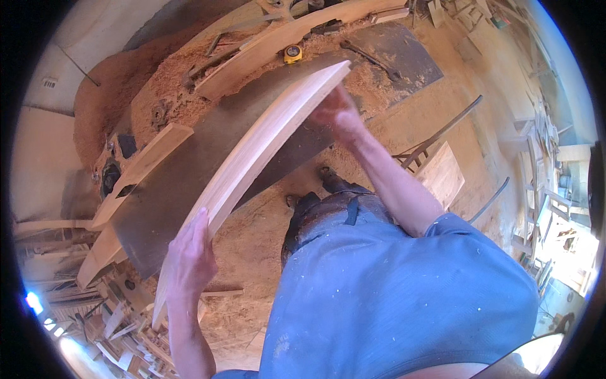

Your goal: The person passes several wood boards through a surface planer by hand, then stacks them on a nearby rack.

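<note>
A long pale wooden board (265,136) is held up above a dark flat machine table (170,183), slanting from lower left to upper right. Toward its lower end, my left hand (191,262) is closed on the board, fingers over its edge. My right hand (334,114) grips the underside near the far end, with most of its fingers hidden behind the wood. Beyond the board, a yellow tape measure (292,54) lies by a long wooden fence (252,62). A dark wrench-like tool (372,60) rests on the table's right part.
Sawdust (113,101) is heaped behind the table. Another wooden strip (148,170) runs along the table's left side. A wooden box-like piece (442,174) stands on the dusty floor at right, near a curved dark bar (451,129). Wood offcuts (120,328) pile up at lower left.
</note>
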A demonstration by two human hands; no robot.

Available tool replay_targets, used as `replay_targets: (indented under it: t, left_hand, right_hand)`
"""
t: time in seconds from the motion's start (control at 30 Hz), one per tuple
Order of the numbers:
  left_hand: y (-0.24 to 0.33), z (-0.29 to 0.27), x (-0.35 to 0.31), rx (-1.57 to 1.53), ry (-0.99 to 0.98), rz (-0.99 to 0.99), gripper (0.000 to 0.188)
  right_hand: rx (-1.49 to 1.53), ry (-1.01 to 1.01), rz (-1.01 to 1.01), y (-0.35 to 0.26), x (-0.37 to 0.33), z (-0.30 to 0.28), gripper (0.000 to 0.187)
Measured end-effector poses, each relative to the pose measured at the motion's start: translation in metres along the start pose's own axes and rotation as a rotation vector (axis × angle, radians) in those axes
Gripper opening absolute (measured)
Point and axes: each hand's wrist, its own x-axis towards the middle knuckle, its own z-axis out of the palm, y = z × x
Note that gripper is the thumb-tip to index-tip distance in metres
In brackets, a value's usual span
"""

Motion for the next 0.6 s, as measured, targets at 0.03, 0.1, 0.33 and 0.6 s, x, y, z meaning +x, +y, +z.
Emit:
replay_targets:
  t: [0.03,0.1,0.33,0.6]
  left_hand:
    - [-0.007,0.008,0.004,0.004,0.014,0.026,0.053]
    - [-0.022,0.027,0.014,-0.019,0.023,0.039,0.055]
    - [-0.014,0.049,0.013,0.059,0.036,0.114,0.052]
    - [0.018,0.004,-0.022,-0.218,-0.296,0.05,0.03]
  right_hand:
    - [-0.17,0.113,-0.086,0.0,0.017,-0.014,0.083]
    - [-0.311,0.11,-0.118,-0.005,0.043,-0.043,0.072]
    - [-0.75,-0.187,0.05,-0.061,0.018,-0.089,0.019]
    - [-0.602,-0.112,0.559,-0.114,-0.096,-0.096,0.022]
